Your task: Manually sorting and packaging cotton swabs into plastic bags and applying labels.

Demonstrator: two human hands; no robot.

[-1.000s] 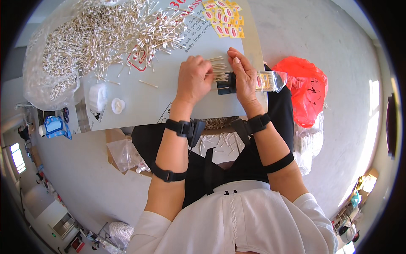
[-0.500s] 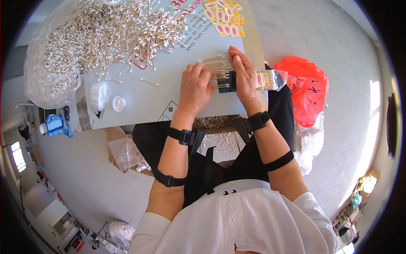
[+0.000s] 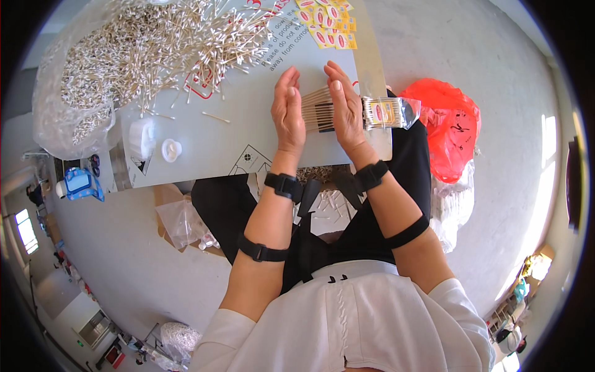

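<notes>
A layer of cotton swabs (image 3: 316, 110) lies across the table between my hands, over a dark flat piece (image 3: 324, 116). My left hand (image 3: 289, 115) stands on edge at the swabs' left ends, fingers stretched out and palm facing inward. Opposite it, my right hand (image 3: 348, 111) is also straight-fingered, its palm against the right ends. The swabs lie roughly parallel, bridging the two palms. Just right of my right hand, a clear packet of swabs with a yellow label (image 3: 383, 113) reaches past the table edge.
A big heap of loose swabs (image 3: 142, 56) spills from a clear bag at the far left. Yellow label cards (image 3: 328, 23) lie at the back right. A white container (image 3: 142, 137) and round white cap (image 3: 171, 150) stand at left. A red plastic bag (image 3: 443, 130) is beyond the right edge.
My left hand has uncurled from above the swabs and turned upright, palm toward them. My right hand has shifted slightly left. The swabs now lie more evenly between both palms.
</notes>
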